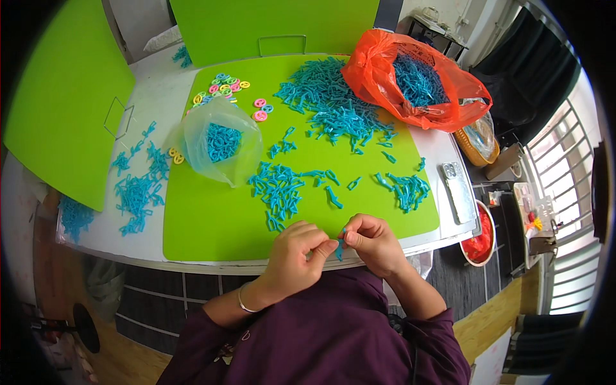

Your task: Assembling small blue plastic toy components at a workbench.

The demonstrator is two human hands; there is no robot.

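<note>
Close to the table's front edge, my left hand (298, 253) and my right hand (372, 242) meet with fingertips pinched together. Between them is a small teal plastic piece (339, 251), its lower end poking out below the fingers. A bit more teal shows at my right fingertips; whether it is a second piece is hidden. Just beyond my left hand lies a loose heap of teal looped pieces (277, 189). A smaller cluster of teal pieces (409, 192) lies beyond my right hand, with a few single pieces (333, 197) between the two groups.
A green mat (205, 224) covers much of the white table. Farther back are a big teal pile (321, 83), a red plastic bag (372, 70) of teal pieces, a clear bag (244, 160) and colourful rings (260, 115). A phone (457, 192) lies at right, more teal pieces (136, 199) at left.
</note>
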